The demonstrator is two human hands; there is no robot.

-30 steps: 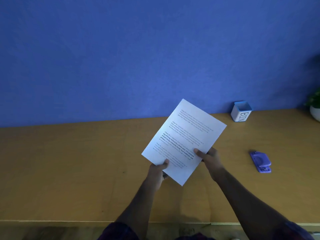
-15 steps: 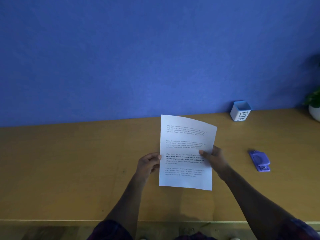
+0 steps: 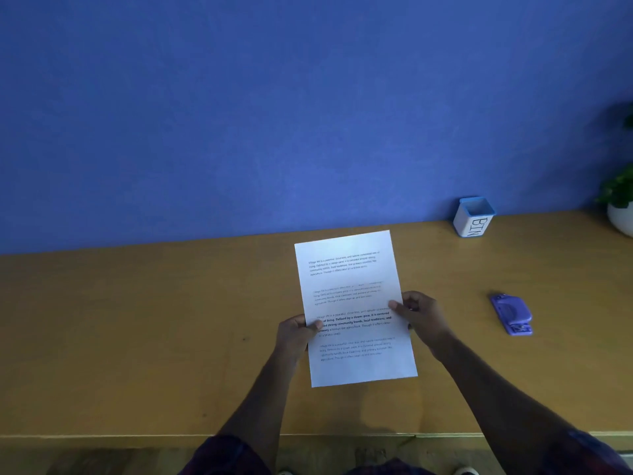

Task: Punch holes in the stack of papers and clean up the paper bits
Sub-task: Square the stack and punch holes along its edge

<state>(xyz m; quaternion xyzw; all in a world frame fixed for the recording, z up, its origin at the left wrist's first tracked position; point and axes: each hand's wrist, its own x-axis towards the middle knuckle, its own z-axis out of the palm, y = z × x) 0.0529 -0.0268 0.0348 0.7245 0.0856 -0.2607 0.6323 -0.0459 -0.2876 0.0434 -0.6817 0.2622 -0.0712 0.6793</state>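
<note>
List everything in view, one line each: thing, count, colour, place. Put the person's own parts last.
stack of papers: one, white with black print, held over the middle of the table
hole punch: one, purple, on the table to the right of the papers
bin: one, white with blue rim, lettered BIN, at the wall, back right
potted plant: one, green in white pot, far right edge, cut off
table: one, yellow-brown wood, against blue wall
left hand: one, gripping the papers' left edge
right hand: one, gripping the papers' right edge

Both hands [image 3: 295,335] [image 3: 422,315] hold printed papers [image 3: 354,303] over wooden desk [image 3: 137,337].
</note>
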